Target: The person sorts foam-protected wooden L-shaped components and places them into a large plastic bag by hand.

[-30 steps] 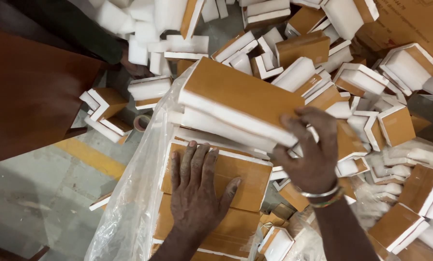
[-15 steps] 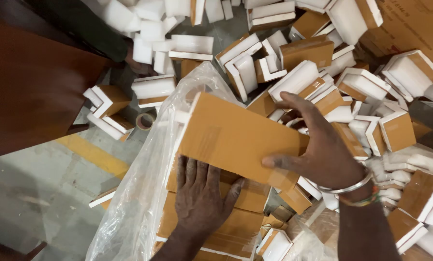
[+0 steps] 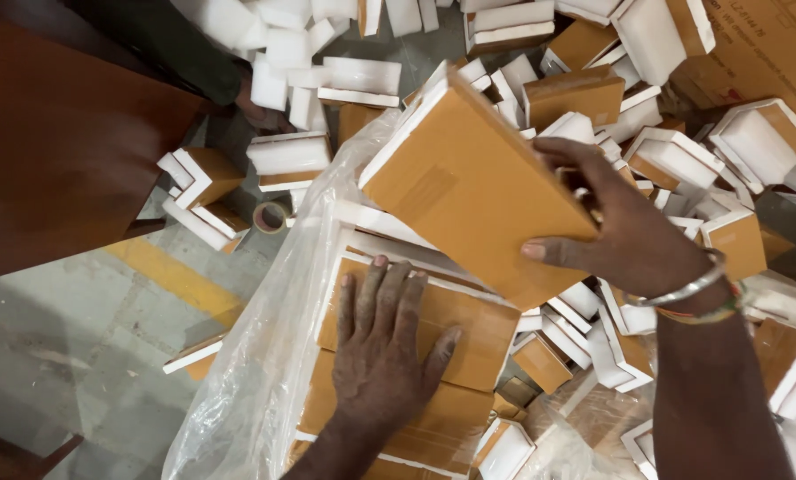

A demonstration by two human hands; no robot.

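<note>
My right hand (image 3: 633, 236) grips a flat brown cardboard box with white foam edging (image 3: 469, 182), tilted above an open clear plastic bag (image 3: 264, 356). My left hand (image 3: 384, 347) lies flat, fingers spread, on a stack of similar brown boxes with white foam frames (image 3: 456, 320) inside the bag. The held box overlaps the upper edge of that stack. A metal bangle and a coloured band circle my right wrist.
Several small brown boxes with white foam corners (image 3: 673, 151) lie heaped on the floor to the right and at the top. A tape roll (image 3: 271, 216) rests left of the bag. A dark brown panel (image 3: 60, 151) fills the upper left; a yellow floor stripe (image 3: 176, 280) runs below it.
My right hand has brought the brown box lower and leftwards over the stack, turning it flatter. My left hand stays pressed on the stack in the bag.
</note>
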